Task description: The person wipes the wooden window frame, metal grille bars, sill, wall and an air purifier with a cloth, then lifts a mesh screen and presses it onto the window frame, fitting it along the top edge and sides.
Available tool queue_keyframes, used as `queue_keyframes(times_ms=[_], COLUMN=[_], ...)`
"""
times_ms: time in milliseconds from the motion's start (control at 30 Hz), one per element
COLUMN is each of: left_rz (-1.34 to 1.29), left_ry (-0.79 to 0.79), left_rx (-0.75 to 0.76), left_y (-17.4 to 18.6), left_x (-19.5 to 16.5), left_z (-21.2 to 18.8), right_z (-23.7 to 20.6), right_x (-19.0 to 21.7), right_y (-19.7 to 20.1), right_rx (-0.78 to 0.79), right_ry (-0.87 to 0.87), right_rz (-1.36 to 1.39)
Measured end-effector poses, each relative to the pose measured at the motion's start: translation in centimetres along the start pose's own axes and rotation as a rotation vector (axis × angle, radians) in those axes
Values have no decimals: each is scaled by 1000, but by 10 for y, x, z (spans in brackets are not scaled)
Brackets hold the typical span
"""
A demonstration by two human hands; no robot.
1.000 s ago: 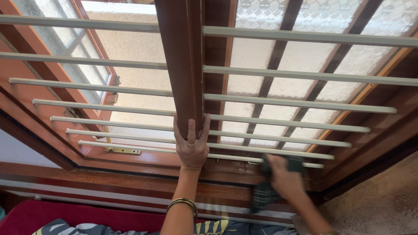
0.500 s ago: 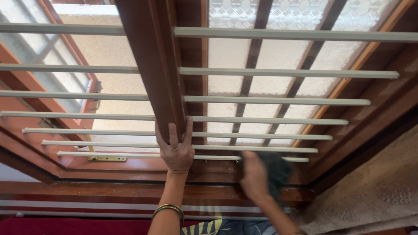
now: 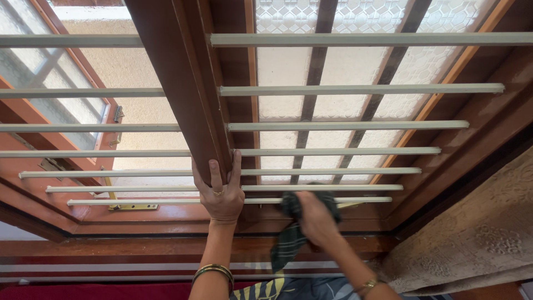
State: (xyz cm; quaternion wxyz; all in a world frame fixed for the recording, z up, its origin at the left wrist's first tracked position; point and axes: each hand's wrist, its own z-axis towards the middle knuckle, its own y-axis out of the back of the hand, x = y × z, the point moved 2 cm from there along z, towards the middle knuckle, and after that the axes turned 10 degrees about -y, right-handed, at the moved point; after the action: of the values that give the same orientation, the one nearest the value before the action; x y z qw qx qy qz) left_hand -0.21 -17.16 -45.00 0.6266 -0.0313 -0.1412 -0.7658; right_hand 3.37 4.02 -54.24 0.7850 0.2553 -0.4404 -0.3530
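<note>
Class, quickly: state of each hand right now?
Left hand: open, fingers flat against the wooden post.
Right hand: closed on a green cloth at the bars.

Pale horizontal grille bars point(image 3: 344, 126) cross the whole frame, one above another. Behind them, upper right, sit frosted patterned glass panes point(image 3: 288, 14). At the left an opened window sash point(image 3: 66, 89) shows a cream outside wall point(image 3: 139, 72). A brass hinge point(image 3: 133, 207) lies lower left. A beige patterned curtain point(image 3: 477, 233), perhaps embroidered, fills the lower right corner.
</note>
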Motion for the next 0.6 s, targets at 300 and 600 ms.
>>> queue_keyframes(times_ms=[300, 600], left_rz=[-3, 7], left_ry=[7, 12], left_rx=[0, -5], left_y=[-1, 1], left_x=[-1, -2], left_z=[-4, -1], right_z=[-72, -60], right_x=[-61, -5], right_y=[57, 47], right_rx=[-361, -584], right_ry=[-475, -656], right_rz=[-256, 256])
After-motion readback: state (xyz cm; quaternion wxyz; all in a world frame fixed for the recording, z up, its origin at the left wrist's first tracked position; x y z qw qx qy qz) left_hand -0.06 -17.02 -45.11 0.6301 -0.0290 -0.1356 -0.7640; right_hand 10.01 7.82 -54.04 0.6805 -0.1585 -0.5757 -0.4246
